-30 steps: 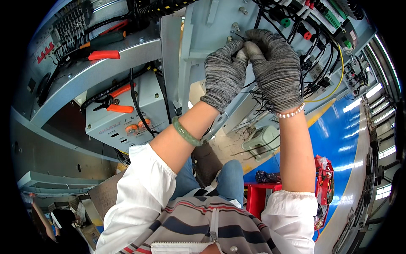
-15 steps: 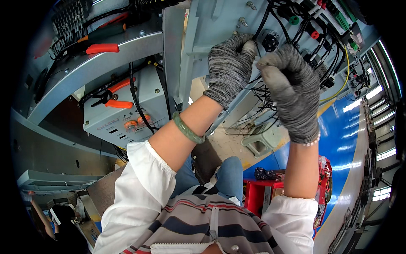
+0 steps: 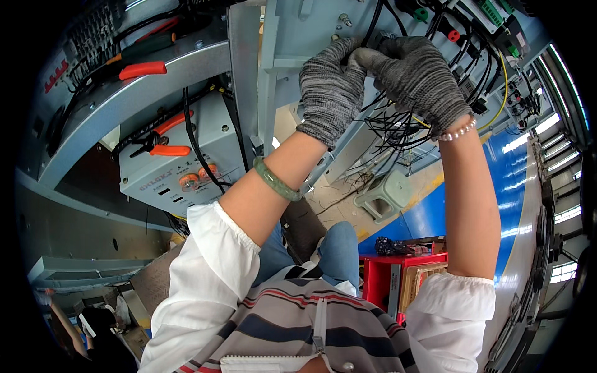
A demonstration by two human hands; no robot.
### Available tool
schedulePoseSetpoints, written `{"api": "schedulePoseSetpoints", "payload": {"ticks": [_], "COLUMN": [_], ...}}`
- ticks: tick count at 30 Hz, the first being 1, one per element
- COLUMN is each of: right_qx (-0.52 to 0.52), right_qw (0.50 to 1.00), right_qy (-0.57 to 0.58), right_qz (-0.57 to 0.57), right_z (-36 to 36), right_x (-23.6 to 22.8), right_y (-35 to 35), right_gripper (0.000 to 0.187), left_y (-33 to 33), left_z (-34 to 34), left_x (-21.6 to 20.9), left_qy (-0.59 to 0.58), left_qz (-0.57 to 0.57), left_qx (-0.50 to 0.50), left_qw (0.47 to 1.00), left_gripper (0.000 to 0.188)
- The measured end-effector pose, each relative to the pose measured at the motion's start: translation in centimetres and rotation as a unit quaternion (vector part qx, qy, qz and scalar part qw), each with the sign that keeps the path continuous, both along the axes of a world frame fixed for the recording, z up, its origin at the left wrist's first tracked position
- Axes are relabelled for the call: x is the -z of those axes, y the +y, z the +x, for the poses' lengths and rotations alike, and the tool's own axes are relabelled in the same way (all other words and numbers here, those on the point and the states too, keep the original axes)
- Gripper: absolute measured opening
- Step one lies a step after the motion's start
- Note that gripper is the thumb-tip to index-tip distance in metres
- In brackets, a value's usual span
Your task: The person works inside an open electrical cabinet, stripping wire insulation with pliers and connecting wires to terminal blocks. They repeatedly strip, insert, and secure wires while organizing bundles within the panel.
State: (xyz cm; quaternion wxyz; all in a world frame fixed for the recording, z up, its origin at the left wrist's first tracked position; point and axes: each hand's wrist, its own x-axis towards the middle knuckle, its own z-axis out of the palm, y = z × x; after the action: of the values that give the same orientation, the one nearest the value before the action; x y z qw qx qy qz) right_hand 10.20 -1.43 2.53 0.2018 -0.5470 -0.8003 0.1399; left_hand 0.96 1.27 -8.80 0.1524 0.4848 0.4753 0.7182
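Note:
Both my hands wear grey knitted gloves and meet at the upper middle, against a pale grey-green cabinet panel (image 3: 289, 50). My left hand (image 3: 333, 93) is closed, its fingertips pinched where a black cable (image 3: 373, 26) runs down to them. My right hand (image 3: 423, 81) is curled in beside it, thumb side nearly touching the left fingertips. What the right fingers grip is hidden behind the glove. Just below the right hand hangs a tangle of thin black wires (image 3: 395, 129). A metal bolt (image 3: 344, 20) sticks out of the panel above the left hand.
Orange-handled strippers (image 3: 165, 150) rest by a grey control box (image 3: 186, 161) at left. Red-handled pliers (image 3: 143, 69) lie on the metal frame above. Wired components with a yellow wire (image 3: 505, 93) fill the upper right. A plastic stool (image 3: 385, 196) and red cabinet (image 3: 379, 267) stand below.
My right hand has moved up and to the left, closing the gap to my left hand. The left hand stays nearly in place; the view has shifted slightly.

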Motion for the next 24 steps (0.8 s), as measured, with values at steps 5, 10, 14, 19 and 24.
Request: {"api": "schedulePoseSetpoints", "payload": {"ticks": [5, 10, 14, 19, 24], "right_qx": [-0.090, -0.060, -0.066, -0.093, -0.158], "right_qw": [0.984, 0.971, 0.961, 0.951, 0.958], "right_qy": [-0.008, -0.081, -0.139, -0.154, -0.122], "right_qz": [0.153, 0.217, 0.231, 0.251, 0.208], "right_z": [2.5, 1.2, 0.9, 1.4, 1.7], "right_x": [2.3, 1.8, 1.1, 1.2, 1.0], "right_y": [2.7, 1.9, 2.2, 2.9, 2.5], "right_gripper": [0.037, 0.031, 0.029, 0.027, 0.032], "left_y": [-1.1, -1.2, -1.3, -1.0, -0.6], "left_z": [0.2, -0.3, -0.4, -0.3, -0.4], "left_x": [-1.0, -1.2, -1.8, -1.9, -1.7], "left_qy": [-0.045, -0.033, -0.001, -0.016, 0.005], "left_qz": [-0.001, -0.011, -0.033, -0.035, -0.007], "left_qx": [0.070, 0.062, 0.044, 0.055, 0.017], "left_qw": [0.997, 0.997, 0.998, 0.998, 1.000], "left_gripper": [0.030, 0.033, 0.036, 0.036, 0.035]}}
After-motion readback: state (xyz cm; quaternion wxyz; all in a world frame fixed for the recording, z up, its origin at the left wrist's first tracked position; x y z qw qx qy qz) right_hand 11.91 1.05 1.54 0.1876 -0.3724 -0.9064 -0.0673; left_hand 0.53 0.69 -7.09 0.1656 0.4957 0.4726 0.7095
